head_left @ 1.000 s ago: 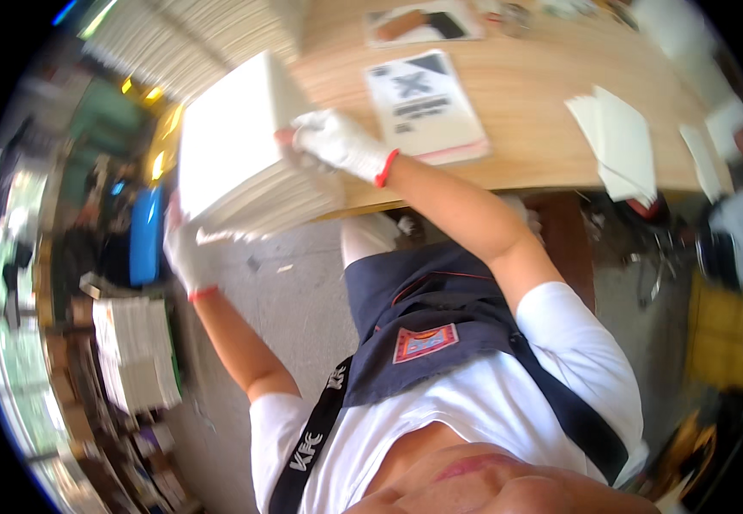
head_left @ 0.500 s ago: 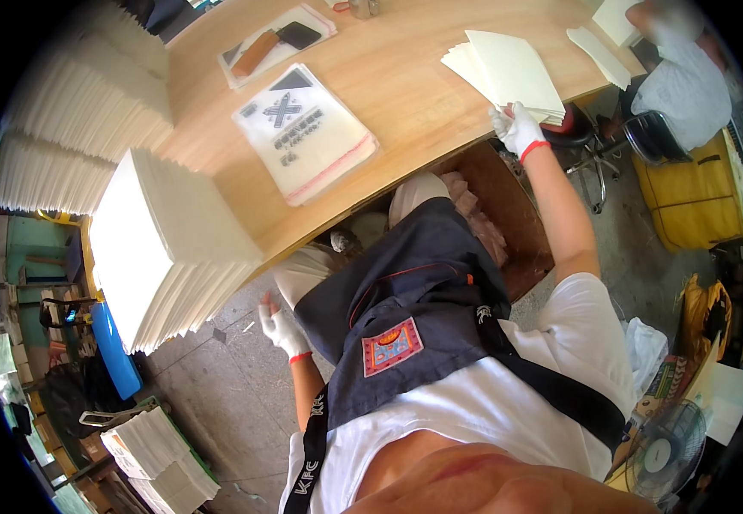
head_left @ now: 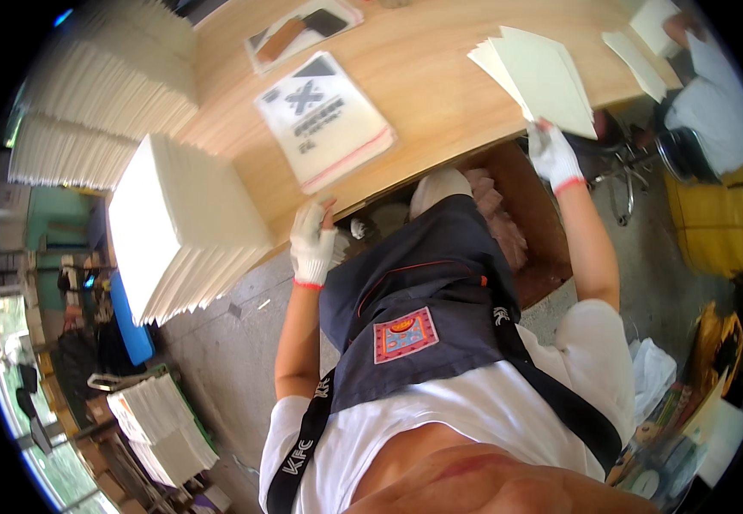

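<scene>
At table edge (head_left: 440, 163): gloved right hand (head_left: 553, 155) pinches the cream sheet pile (head_left: 543, 77) at its near corner; left hand (head_left: 312, 242) rests against the edge, fingers loose, grasping nothing; fingertips partly hidden.

Two gloved hands, one printed booklet (head_left: 324, 120), one tray (head_left: 303, 32), perhaps four paper stacks on the table (head_left: 423, 86).

The gloved left hand (head_left: 311, 244), which 1 s ago steadied the tall stack of cream paper sheets (head_left: 179, 227) from below and then hung low beside the apron, now rests at the wooden table's edge (head_left: 406, 167). The gloved right hand (head_left: 553, 156), off that stack, now grips the small fanned pile of cream sheets (head_left: 539, 77).
</scene>
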### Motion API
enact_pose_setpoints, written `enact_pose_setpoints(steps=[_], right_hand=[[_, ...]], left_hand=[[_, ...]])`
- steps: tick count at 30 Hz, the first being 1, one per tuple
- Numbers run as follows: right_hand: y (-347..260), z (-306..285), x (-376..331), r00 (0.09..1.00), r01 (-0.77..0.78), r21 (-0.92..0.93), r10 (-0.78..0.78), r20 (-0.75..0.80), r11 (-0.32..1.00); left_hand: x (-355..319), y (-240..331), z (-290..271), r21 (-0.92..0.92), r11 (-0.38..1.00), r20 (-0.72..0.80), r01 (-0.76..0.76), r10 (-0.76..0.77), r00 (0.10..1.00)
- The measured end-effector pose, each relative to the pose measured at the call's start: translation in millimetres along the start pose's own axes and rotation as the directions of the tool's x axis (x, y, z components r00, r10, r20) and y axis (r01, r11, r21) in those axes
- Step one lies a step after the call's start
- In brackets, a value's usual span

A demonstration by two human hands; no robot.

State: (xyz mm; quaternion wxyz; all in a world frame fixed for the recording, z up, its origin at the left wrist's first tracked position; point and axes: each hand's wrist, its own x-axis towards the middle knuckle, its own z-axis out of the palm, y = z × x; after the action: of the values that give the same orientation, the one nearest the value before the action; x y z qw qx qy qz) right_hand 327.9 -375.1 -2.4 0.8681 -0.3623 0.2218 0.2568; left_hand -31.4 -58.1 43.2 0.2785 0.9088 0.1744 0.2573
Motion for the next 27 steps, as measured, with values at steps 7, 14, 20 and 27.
enact_pose_setpoints(steps=[7,14,20,27], right_hand=[[-5,-66,-9,0.968,0.249,-0.297,-0.242,0.062,0.922],[-17,-27,-51,0.905,0.412,-0.169,-0.381,0.191,0.895],[45,21,-132,0.840,0.056,-0.401,0.174,0.514,0.914],[119,19,-117,0.736,-0.253,-0.398,0.442,0.513,0.882]], left_hand=[[83,-30,9,0.287,0.956,0.156,-0.055,0.010,0.988],[110,-34,8,0.609,0.793,0.346,0.000,-0.265,0.900],[106,-31,4,0.547,0.837,0.314,0.025,-0.233,0.920],[101,-59,13,0.498,0.866,0.221,0.047,-0.179,0.959]])
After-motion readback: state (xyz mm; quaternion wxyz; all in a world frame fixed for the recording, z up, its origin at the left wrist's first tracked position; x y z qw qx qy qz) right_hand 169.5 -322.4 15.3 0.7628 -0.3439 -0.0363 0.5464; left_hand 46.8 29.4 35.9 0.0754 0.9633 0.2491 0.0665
